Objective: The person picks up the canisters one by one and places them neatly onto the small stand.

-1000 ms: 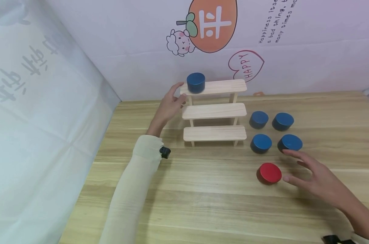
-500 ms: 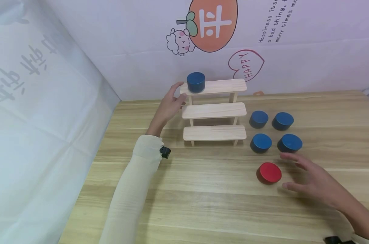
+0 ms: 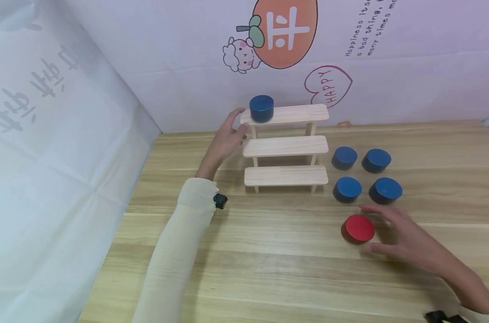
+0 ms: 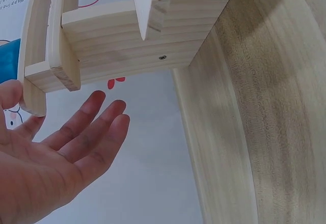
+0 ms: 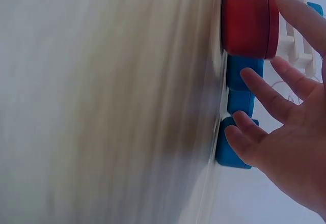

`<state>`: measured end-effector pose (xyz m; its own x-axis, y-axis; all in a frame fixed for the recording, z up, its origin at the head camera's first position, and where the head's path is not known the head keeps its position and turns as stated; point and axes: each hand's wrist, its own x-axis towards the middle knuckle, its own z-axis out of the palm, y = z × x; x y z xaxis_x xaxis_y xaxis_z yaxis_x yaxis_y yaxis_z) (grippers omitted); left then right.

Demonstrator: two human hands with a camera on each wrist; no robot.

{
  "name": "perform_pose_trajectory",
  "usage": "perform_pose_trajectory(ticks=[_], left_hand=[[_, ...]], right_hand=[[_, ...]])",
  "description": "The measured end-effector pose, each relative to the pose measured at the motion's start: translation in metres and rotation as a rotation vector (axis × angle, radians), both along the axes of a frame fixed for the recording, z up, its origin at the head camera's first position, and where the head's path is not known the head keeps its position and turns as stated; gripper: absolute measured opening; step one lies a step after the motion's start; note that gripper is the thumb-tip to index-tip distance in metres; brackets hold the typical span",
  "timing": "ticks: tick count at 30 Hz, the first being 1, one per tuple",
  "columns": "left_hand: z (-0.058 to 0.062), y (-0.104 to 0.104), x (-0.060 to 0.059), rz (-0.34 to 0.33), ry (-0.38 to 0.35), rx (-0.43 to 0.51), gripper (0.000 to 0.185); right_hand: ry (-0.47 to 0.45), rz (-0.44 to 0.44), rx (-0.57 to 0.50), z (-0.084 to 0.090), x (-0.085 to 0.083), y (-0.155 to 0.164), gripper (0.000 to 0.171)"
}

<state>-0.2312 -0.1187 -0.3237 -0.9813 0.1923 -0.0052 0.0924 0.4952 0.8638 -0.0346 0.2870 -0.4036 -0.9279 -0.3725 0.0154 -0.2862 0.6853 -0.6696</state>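
A three-tier wooden display stand (image 3: 285, 146) stands at the back of the table. A blue round tin (image 3: 262, 109) sits on the left of its top tier. My left hand (image 3: 227, 138) pinches the left end of that tier between thumb and index finger; in the left wrist view its other fingers (image 4: 84, 132) extend loosely below. A red round lidded tin (image 3: 358, 229) rests on the table at front right. My right hand (image 3: 408, 242) reaches round its right side, thumb and fingers spread, not gripping it. In the right wrist view the red tin (image 5: 248, 23) is close to the fingertips.
Several blue round tins (image 3: 347, 189) stand in two rows right of the stand, just behind the red tin. A white printed cloth (image 3: 188, 54) hangs behind the table (image 3: 268, 264) and another cloth covers the left side.
My right hand has moved from beside the back right blue tins to the left, its fingers coming round the red tin. The left hand has stayed at the stand.
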Motion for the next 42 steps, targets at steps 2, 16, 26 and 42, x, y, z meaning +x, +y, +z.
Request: perform_pose_trajectory(ticks=[2, 16, 26, 42], left_hand=[[0.000, 0.000, 0.000, 0.004, -0.003, 0.001, 0.054], [-0.004, 0.000, -0.002, 0.010, 0.003, -0.027, 0.055], [-0.003, 0.001, -0.003, 0.004, 0.001, -0.008, 0.055], [-0.001, -0.001, -0.003, 0.002, -0.008, -0.022, 0.055]], right_hand=[[-0.010, 0.004, -0.002, 0.001, -0.001, -0.003, 0.086], [0.063, 0.051, 0.027, -0.002, -0.004, -0.012, 0.078], [0.129, 0.086, 0.055, -0.002, -0.005, -0.015, 0.065], [0.090, 0.053, 0.050, 0.003, -0.004, -0.020, 0.061]])
